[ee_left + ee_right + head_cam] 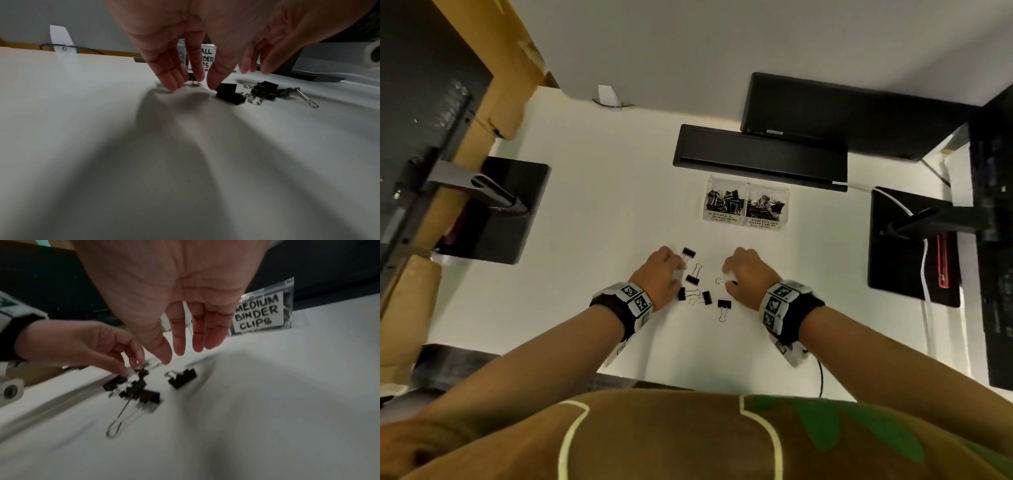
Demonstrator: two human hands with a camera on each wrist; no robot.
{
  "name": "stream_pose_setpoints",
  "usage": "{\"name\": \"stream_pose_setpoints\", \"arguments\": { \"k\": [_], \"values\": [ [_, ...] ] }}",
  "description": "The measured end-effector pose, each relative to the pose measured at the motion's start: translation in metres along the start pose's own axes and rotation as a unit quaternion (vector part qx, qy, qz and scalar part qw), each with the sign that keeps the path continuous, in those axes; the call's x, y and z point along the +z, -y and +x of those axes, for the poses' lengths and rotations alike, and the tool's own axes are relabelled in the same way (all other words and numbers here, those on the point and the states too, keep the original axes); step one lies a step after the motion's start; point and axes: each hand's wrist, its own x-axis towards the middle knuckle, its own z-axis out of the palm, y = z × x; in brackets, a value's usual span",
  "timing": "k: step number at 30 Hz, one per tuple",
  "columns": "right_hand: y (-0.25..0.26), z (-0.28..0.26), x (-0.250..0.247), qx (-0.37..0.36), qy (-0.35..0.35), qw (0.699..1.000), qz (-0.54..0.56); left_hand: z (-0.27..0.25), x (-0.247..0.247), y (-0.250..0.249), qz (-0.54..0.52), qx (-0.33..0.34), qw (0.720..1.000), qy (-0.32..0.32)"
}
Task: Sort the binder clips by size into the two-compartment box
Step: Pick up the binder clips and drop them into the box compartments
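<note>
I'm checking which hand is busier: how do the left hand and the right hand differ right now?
The left hand reaches down with its fingertips on the table among the binder clips; the right hand hangs above them. In the right wrist view the left hand's fingers touch a clip's wire handle, while the right hand's fingers touch nothing. Both are empty, wear marker wristbands and hover in front of the two-compartment box.

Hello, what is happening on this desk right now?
A person is sorting black binder clips into a clear two-compartment box labelled small and medium; both sides already hold clips. About six loose clips remain on the white desk. The left hand and right hand hover over them with relaxed fingers, nothing in either grip yet.
</note>
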Motion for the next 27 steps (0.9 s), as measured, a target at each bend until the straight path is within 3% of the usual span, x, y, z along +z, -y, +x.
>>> {"name": "stream_pose_setpoints", "arguments": {
  "k": [8, 12, 17, 21, 27],
  "values": [
    [-0.005, -0.003, 0.014, 0.051, -0.011, 0.996, 0.073, -0.007, 0.011, -0.009, 0.074, 0.06, 0.992, 0.082],
    [0.005, -0.011, 0.018, 0.03, -0.026, 0.992, 0.118, -0.005, 0.012, -0.012, 0.059, 0.066, 0.994, 0.07],
    [0.014, -0.02, 0.04, -0.022, 0.022, 0.999, 0.036, -0.001, 0.009, -0.016, 0.057, 0.067, 0.995, 0.039],
    [0.01, -0.021, 0.046, -0.024, 0.013, 1.0, -0.001, 0.002, 0.01, -0.016, 0.082, 0.071, 0.993, 0.035],
    [0.004, -0.017, 0.04, -0.011, -0.02, 0.999, 0.04, 0.007, 0.013, -0.017, 0.109, 0.08, 0.99, 0.049]
  ]
}}
